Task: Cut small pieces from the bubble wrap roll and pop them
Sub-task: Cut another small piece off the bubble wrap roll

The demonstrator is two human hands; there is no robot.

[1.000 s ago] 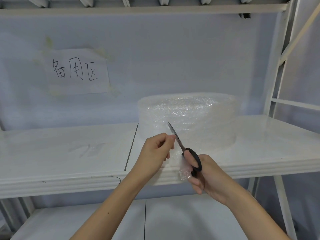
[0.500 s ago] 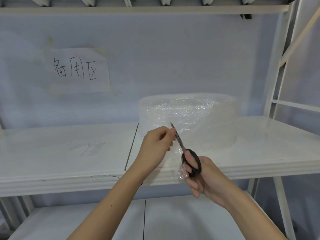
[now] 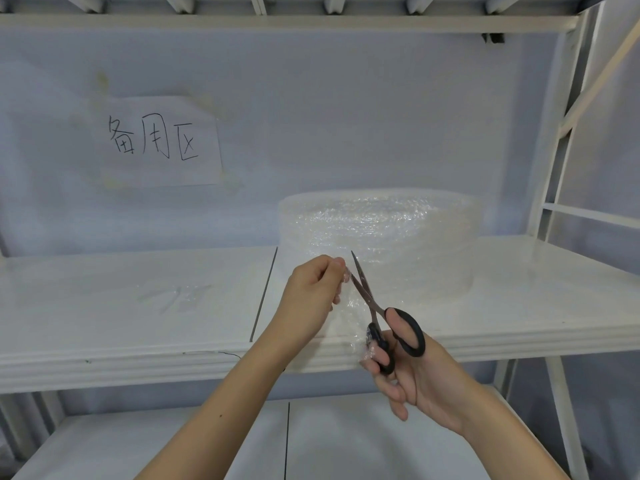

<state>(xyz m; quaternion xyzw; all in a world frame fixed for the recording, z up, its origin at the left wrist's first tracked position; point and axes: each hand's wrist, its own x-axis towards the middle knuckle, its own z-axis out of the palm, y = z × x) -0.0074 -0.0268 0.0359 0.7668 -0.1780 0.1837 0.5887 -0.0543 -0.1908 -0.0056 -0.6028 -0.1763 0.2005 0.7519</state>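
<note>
White shelf [image 3: 138, 306] before pale wall [image 3: 346, 116] — left hand [image 3: 313, 299] pinching bubble wrap [image 3: 349, 306], right hand [image 3: 415, 375] gripping scissors [image 3: 381, 317].

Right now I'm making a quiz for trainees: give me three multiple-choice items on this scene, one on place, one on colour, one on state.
1. Where does the bubble wrap roll stand?
A. on the upper shelf board
B. on the floor
C. on the lower board

2. What colour are the scissors' handles?
A. red
B. black
C. yellow

3. How are the blades?
A. open
B. shut
C. hidden

Answers: 1 A, it rests on the shelf; 2 B, black loops in the right hand; 3 A, the tips are spread beside the left hand, which pinches the wrap.
</note>
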